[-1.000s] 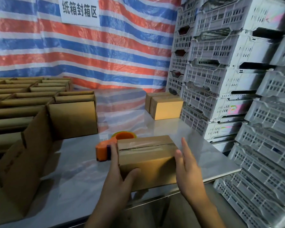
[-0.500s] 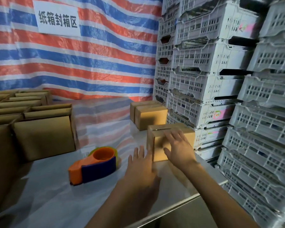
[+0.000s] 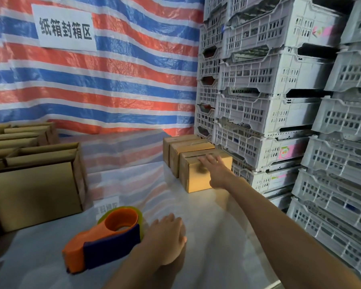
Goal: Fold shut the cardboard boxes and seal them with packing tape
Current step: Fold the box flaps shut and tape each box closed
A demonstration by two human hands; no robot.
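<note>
Right grip [image 3: 214,170] spread flat, fingers loose, pressed on near face of closed brown cardboard box [image 3: 198,180], third in row against grey plastic crates [image 3: 265,113]. Left grip [image 3: 167,238] open, palm down on grey desk [image 3: 217,236], touching orange-and-blue tape dispenser [image 3: 104,240] just left.

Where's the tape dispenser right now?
The tape dispenser sits low and left of centre on the table, just left of the left hand.

packing area, stacked plastic crates [image 3: 275,113], cardboard boxes [image 3: 35,192]
</note>
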